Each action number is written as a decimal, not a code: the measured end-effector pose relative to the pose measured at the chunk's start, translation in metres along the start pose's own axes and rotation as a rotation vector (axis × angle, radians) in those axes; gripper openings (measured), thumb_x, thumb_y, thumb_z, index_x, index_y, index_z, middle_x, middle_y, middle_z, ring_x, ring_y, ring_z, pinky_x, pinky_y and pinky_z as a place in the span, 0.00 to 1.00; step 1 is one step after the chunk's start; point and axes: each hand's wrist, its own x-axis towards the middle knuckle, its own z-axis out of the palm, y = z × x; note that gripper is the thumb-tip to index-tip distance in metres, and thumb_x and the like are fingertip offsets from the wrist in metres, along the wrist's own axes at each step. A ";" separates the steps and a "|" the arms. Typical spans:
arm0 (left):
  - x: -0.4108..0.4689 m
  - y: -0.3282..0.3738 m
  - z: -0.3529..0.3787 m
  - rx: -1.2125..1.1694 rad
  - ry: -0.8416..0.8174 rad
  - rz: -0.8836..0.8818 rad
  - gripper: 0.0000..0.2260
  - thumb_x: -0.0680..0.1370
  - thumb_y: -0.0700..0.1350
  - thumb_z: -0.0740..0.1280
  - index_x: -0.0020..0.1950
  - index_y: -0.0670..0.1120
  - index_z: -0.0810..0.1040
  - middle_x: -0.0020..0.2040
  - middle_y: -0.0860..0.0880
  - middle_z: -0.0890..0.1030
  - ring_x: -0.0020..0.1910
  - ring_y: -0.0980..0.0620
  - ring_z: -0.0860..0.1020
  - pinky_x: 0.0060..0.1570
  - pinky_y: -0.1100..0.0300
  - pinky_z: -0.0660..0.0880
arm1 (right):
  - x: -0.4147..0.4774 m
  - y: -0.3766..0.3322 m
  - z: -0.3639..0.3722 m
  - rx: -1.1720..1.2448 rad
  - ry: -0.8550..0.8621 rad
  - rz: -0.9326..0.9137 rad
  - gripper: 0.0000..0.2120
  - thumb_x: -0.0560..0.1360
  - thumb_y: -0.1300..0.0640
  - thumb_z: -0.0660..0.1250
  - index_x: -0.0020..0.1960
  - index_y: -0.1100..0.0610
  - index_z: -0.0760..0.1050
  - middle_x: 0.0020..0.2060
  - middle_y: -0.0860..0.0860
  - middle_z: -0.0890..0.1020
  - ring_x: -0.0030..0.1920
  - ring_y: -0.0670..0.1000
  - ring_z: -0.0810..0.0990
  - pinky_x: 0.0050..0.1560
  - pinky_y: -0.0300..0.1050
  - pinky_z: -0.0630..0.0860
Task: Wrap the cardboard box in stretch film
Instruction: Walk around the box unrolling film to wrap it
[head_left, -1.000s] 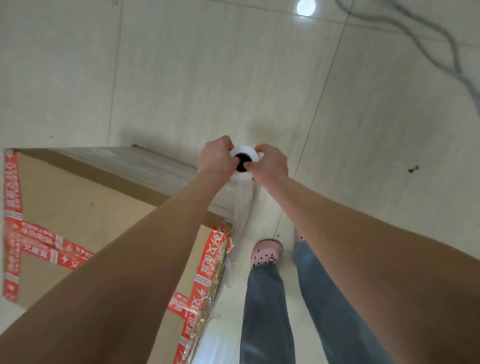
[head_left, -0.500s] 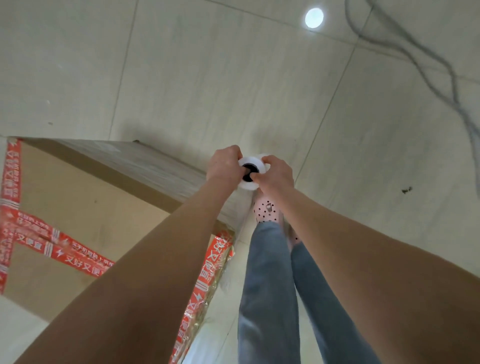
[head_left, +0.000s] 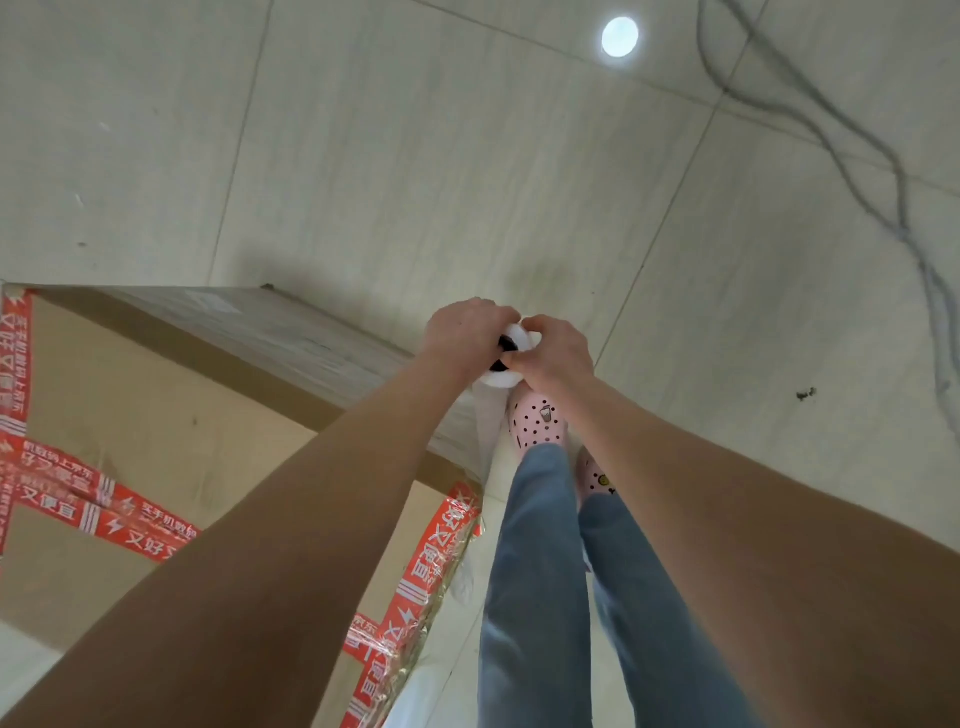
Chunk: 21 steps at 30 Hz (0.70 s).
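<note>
Cardboard: one box (head_left: 156, 415), one roll (head_left: 500, 381), two hands (head_left: 467, 332) (head_left: 556, 353) gripping.

Arms are bare from the left hand (head_left: 467, 332) and the right hand (head_left: 558, 356) all the way up to where they leave view. The legs are in faded blue jeans (head_left: 540, 571), slim in cut and paler along the shins. The left clog (head_left: 537, 423) is pale pink, dotted with dark holes and has a small dark charm on top. The right clog (head_left: 595, 475), also pink, shows a yellow smiley charm
</note>
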 end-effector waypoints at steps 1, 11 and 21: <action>0.002 0.000 -0.004 0.028 0.003 -0.007 0.16 0.77 0.43 0.62 0.65 0.51 0.74 0.55 0.47 0.78 0.53 0.45 0.78 0.44 0.56 0.72 | 0.002 -0.001 0.000 -0.010 -0.008 -0.004 0.26 0.72 0.55 0.71 0.68 0.52 0.70 0.62 0.50 0.76 0.60 0.51 0.76 0.53 0.40 0.70; 0.010 -0.043 -0.006 -0.478 0.000 -0.427 0.08 0.74 0.44 0.68 0.39 0.41 0.74 0.36 0.45 0.78 0.34 0.47 0.78 0.32 0.58 0.74 | 0.018 -0.028 0.002 0.150 0.078 0.060 0.32 0.67 0.41 0.72 0.67 0.52 0.69 0.56 0.51 0.77 0.53 0.54 0.80 0.54 0.48 0.77; 0.017 -0.054 -0.013 -0.344 -0.048 -0.245 0.23 0.73 0.43 0.64 0.69 0.53 0.72 0.58 0.49 0.79 0.57 0.48 0.77 0.54 0.56 0.75 | 0.023 -0.051 0.025 0.083 -0.034 -0.002 0.22 0.71 0.50 0.70 0.63 0.53 0.73 0.54 0.52 0.80 0.48 0.54 0.83 0.55 0.51 0.79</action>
